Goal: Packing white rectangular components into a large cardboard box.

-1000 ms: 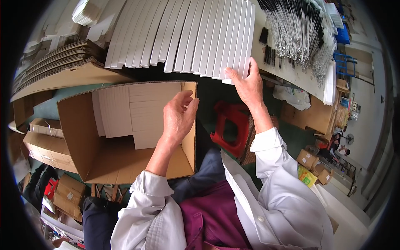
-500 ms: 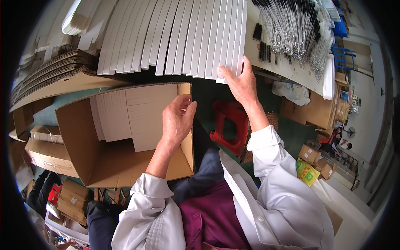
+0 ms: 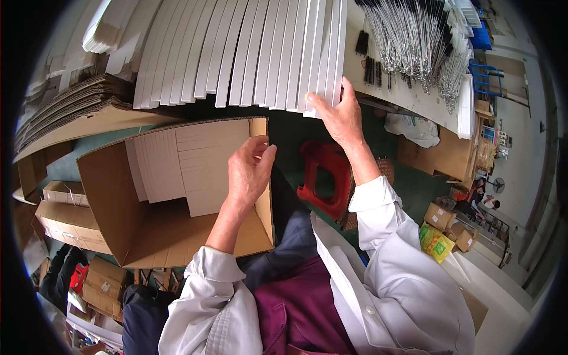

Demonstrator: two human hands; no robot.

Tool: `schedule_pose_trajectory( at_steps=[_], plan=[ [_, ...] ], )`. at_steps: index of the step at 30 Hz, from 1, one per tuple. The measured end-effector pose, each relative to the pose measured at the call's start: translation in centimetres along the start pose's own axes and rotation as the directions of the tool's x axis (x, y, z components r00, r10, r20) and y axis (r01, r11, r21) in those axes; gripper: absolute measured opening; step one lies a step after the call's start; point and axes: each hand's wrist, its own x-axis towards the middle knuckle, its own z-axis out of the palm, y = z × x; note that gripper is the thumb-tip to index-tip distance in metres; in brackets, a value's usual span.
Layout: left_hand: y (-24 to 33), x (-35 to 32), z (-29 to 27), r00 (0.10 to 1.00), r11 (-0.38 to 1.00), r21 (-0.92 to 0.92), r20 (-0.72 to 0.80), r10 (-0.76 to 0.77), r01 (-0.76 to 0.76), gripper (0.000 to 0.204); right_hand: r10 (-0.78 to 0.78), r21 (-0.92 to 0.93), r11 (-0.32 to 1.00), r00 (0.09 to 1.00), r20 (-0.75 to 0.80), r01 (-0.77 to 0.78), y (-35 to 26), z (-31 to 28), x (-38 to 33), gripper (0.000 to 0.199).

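A row of long, narrow white boxes (image 3: 242, 56) lies side by side on the table, their near ends jutting past its edge. My right hand (image 3: 342, 118) grips the ends of the last few at the row's right side, thumb on the left and fingers along the right. Below and to the left stands an open cardboard carton (image 3: 177, 251). Packed inside against its far wall are white boxes (image 3: 160, 168), their ends in stacked rows. Over the carton's right rim hangs my left hand (image 3: 249, 168), fingers loosely curled, thumb apart, with nothing visible in it.
Thin wire brushes with black bristles (image 3: 408, 41) lie heaped on the table at the far right. A red plastic stool (image 3: 325, 183) stands right of the carton. Flattened cardboard (image 3: 77, 112) is stacked at left, above taped cartons (image 3: 71, 222). A white plastic bag (image 3: 414, 130) sits under the table.
At the row's right end, a few long boxes have shifted, and a slanting gap shows between them. My right hand stays on their ends; my left hand has barely moved.
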Motion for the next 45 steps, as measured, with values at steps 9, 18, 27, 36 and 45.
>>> schedule_pose_trajectory(
  at_steps=[9, 18, 27, 36, 45],
  plan=[
    [-0.7, 0.6, 1.2, 0.999, 0.993, -0.109, -0.024, 0.04, -0.042, 0.044, -0.006, 0.002, 1.0, 1.0, -0.028, 0.006, 0.5, 0.1, -0.4, 0.099],
    [-0.1, 4.7, 3.9, 0.984, 0.889, -0.433, 0.151, -0.089, 0.147, 0.067, -0.014, -0.174, 0.985, 0.998, -0.064, 0.002, -2.1, 0.4, -0.9, 0.099],
    [-0.5, 5.3, 7.1, 0.93, 0.497, -0.804, 0.368, -0.014, 0.325, 0.051, -0.031, -0.252, 0.968, 0.996, -0.084, 0.009, -2.3, 0.8, -0.9, 0.097],
    [0.3, 5.2, 7.0, 0.943, 0.638, -0.717, 0.33, -0.046, 0.282, 0.038, -0.066, -0.277, 0.961, 0.988, -0.137, 0.026, -2.9, 1.4, 0.0, 0.093],
    [2.2, 5.3, 7.3, 0.993, 0.612, -0.785, 0.038, -0.107, 0.096, 0.044, -0.07, -0.288, 0.958, 0.982, -0.176, 0.017, -3.4, 1.9, 0.9, 0.085]
  ],
)
